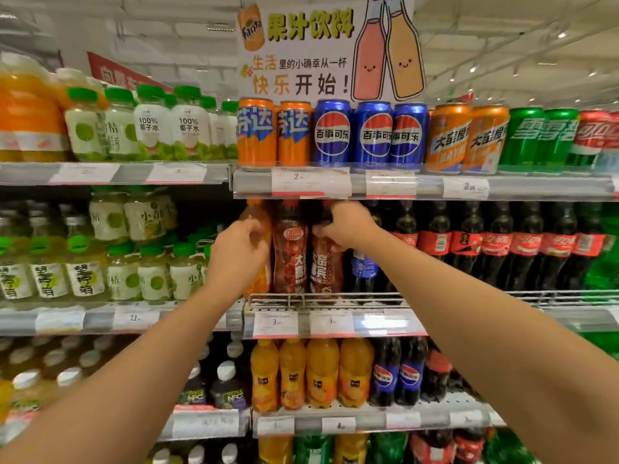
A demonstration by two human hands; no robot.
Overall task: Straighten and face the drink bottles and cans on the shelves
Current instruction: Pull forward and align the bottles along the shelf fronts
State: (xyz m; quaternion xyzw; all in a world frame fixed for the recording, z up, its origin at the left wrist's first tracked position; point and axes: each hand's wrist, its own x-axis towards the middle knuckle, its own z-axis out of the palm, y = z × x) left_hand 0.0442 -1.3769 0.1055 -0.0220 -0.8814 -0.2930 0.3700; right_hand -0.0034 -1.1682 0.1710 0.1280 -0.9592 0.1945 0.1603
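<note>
Both my arms reach up to the middle shelf (335, 301). My left hand (236, 252) grips an orange soda bottle (259, 217) at the left end of the row. My right hand (348, 226) holds the neck of a dark red-labelled bottle (326, 266). Between the two stands another red-labelled bottle (290, 252), upright and untouched. A blue-labelled cola bottle (363, 266) stands just right of my right hand.
Fanta, Pepsi and orange cans (331, 133) line the top shelf under a hanging juice sign (301, 51). Cola bottles (495, 244) fill the middle shelf to the right. Green-capped pale bottles (117, 272) stand at left. Orange juice bottles (311, 373) sit on the lower shelf.
</note>
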